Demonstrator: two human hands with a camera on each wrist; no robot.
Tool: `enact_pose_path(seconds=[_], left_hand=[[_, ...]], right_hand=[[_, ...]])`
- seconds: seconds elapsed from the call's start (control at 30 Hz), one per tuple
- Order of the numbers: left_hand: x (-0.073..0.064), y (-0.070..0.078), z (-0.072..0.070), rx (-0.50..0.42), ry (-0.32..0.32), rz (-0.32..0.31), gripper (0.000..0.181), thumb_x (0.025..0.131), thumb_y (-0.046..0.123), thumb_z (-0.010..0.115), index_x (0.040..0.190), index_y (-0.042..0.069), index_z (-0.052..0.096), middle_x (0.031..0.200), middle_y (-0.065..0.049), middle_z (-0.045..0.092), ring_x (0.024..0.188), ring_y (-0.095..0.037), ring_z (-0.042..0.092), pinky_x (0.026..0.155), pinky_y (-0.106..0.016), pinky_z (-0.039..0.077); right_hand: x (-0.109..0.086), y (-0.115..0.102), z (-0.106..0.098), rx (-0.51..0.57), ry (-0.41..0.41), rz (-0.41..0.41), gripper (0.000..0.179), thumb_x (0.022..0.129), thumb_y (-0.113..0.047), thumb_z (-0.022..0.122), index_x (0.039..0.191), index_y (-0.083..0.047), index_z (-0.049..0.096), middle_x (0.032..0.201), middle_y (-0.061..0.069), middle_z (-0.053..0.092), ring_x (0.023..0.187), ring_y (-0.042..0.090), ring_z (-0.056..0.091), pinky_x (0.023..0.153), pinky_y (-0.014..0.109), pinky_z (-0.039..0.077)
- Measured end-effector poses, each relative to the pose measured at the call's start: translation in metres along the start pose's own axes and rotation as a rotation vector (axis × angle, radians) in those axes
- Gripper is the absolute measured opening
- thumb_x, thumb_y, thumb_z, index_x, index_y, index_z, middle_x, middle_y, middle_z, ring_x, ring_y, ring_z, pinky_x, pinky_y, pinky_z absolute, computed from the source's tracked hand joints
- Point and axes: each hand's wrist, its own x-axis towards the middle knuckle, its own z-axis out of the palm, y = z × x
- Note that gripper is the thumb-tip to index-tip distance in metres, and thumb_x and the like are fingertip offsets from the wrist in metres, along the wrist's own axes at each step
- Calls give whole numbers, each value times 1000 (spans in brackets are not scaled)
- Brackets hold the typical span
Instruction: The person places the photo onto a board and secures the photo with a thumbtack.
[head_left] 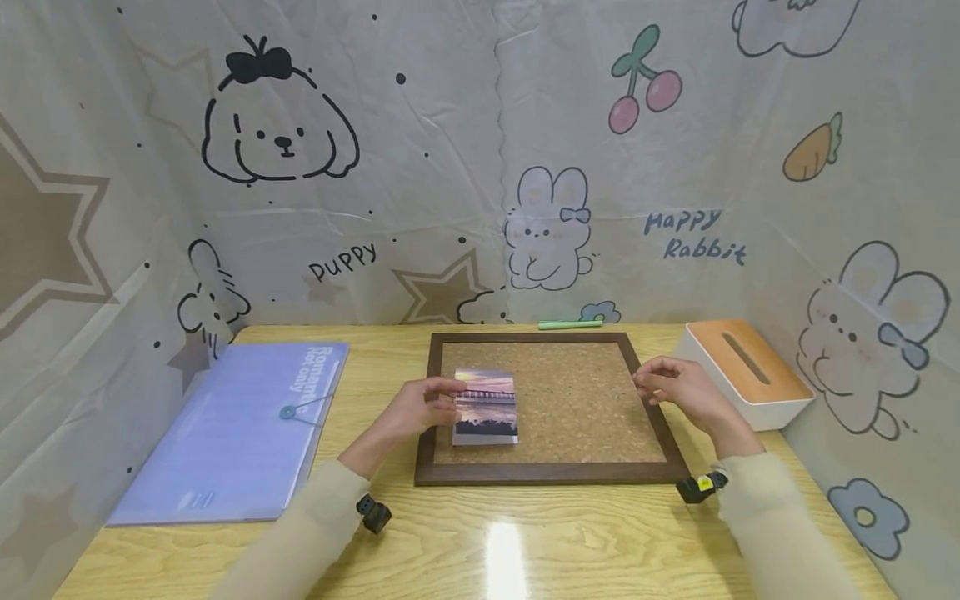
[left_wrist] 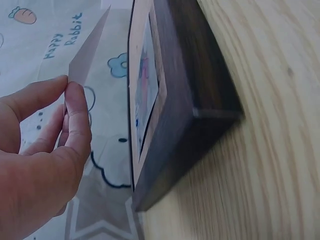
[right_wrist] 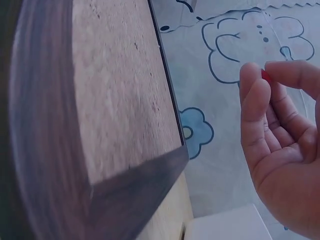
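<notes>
My left hand [head_left: 411, 412] pinches the left edge of a photo card [head_left: 486, 402], printed with a long pier under a purple-pink sky. The card is held over the left part of a cork board [head_left: 592, 400] in a dark wooden frame. In the left wrist view the held card [left_wrist: 86, 56] shows its plain side, raised off the board; another picture [left_wrist: 147, 87] lies on the cork. My right hand [head_left: 678, 390] is over the board's right edge. Between its thumb and fingertip it pinches a small red object [right_wrist: 265, 75], mostly hidden by the fingers.
A lilac document folder [head_left: 225, 433] with a string closure lies at the left of the wooden table [head_left: 420, 542]. At the right stands a white tissue box [head_left: 780, 410] with a wood-coloured lid. A green pen-like stick [head_left: 570, 325] lies behind the board, by the patterned curtain [head_left: 450, 167].
</notes>
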Motion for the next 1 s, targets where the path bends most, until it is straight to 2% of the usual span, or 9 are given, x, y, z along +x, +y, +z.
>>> enact_pose_path(seconds=[0.23,0.33,0.43,0.57,0.77,0.9,1.0], left_hand=[[18,7,25,-75,-42,0,45,89,-1,70,132,8,63,133,-19,58,92,-18,69,85,-38,60],[25,9,36,-51,-26,-4,44,87,0,72,130,9,65,126,-17,62,86,-16,68,80,-34,60],[31,13,47,-10,-5,-6,41,87,3,73,127,12,68,122,-13,64,87,-13,64,77,-28,57],[40,16,59,20,3,19,40,87,5,73,126,13,68,118,-11,64,85,-13,62,75,-25,55],[50,19,74,15,-5,7,40,87,5,73,126,15,69,118,-10,65,82,-12,64,74,-31,57],[56,19,83,18,-15,0,41,86,5,74,125,17,69,118,-8,65,88,-15,62,69,-31,53],[60,18,91,11,-26,-8,42,85,5,74,125,17,69,118,-6,64,93,-18,61,70,-29,52]], right_hand=[[12,-3,8,31,-31,4,38,99,-23,63,118,9,56,90,3,68,80,19,65,72,36,59],[16,-5,12,41,-36,7,35,99,-23,63,116,7,56,89,5,68,77,19,64,70,35,59],[19,-7,14,22,-23,14,34,100,-25,62,112,5,58,85,5,69,74,18,64,68,35,58],[23,-11,17,-7,-6,16,37,99,-26,63,112,9,60,83,8,70,72,17,64,69,36,58],[29,-12,21,23,-22,17,35,97,-18,65,115,11,61,95,15,73,79,13,69,76,36,61],[32,-10,23,67,-60,-14,39,97,-12,64,122,17,57,103,18,74,83,15,72,78,35,62],[34,-10,25,77,-70,-18,39,97,-11,64,123,17,57,107,20,74,85,18,73,77,34,62]])
